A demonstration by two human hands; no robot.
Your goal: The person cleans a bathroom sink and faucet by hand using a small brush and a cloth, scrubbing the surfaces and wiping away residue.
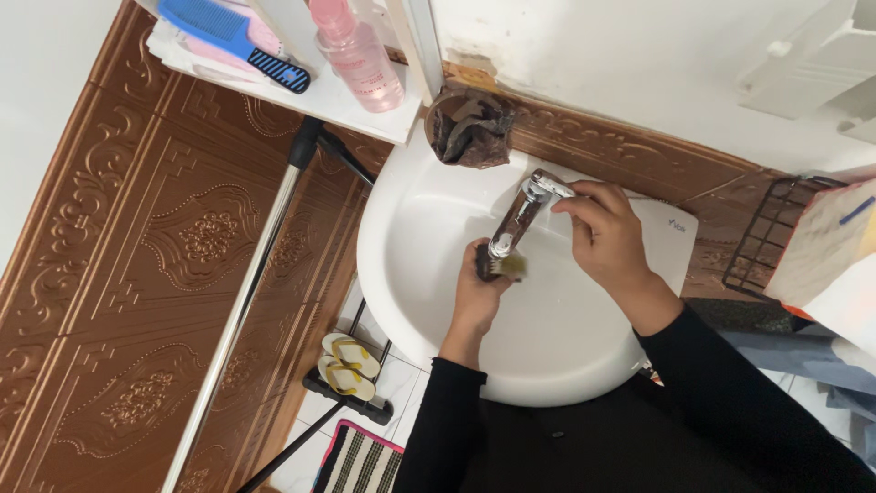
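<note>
The left hand (pixel 482 290) is gripping a small brush (pixel 500 266) under the tap (pixel 522 213), over the sink (pixel 420 228). The right hand (pixel 604 233) is closing on the tap's lever. Best keeping the bristles directly beneath the spout and turning the lever gently to limit splashing.

Bright, even indoor light; the view was rendered fairly sharp.
Glare was seen on the white sink (pixel 566 356) and chrome tap (pixel 522 212); soft shadow lay at 6 o'clock, slight softness at the edges.
</note>
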